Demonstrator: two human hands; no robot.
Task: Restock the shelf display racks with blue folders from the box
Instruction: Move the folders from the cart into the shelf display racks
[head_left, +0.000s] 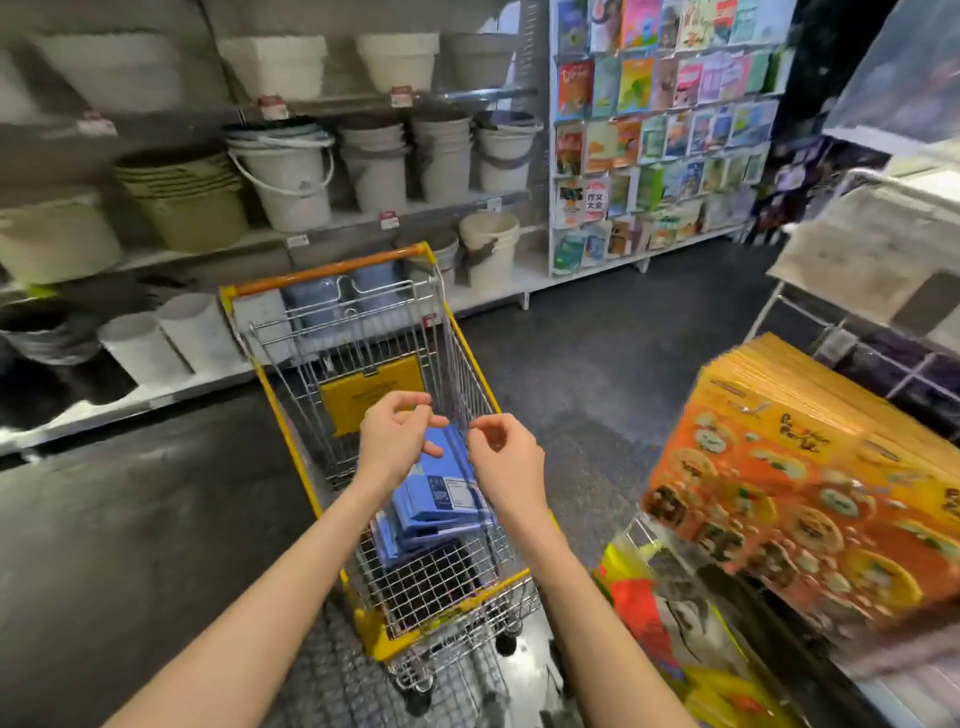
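Head view takes in a long wall of shelving (171, 254) on the left, loaded with pale buckets (291, 176) and tubs stacked inside one another. Beyond it at the back stands a tall rack of colourful books (660, 135), covers facing out. On the right, close by, a thick tilted stack of orange printed boards (810, 493) leans over a wire stand. In the middle of the dark floor is a yellow-rimmed wire shopping cart (283, 431), its orange handle at the far end. The blue folders (441, 499) lie in a loose pile inside the cart basket, towards the near end (a white label shows on the top one). Both bare arms reach out over the cart. The left hand (395, 441) and the right hand (506, 462) hang just above the folders, near each other, fingers curled and thumbs close to forefingers; whether either pinches anything I cannot tell
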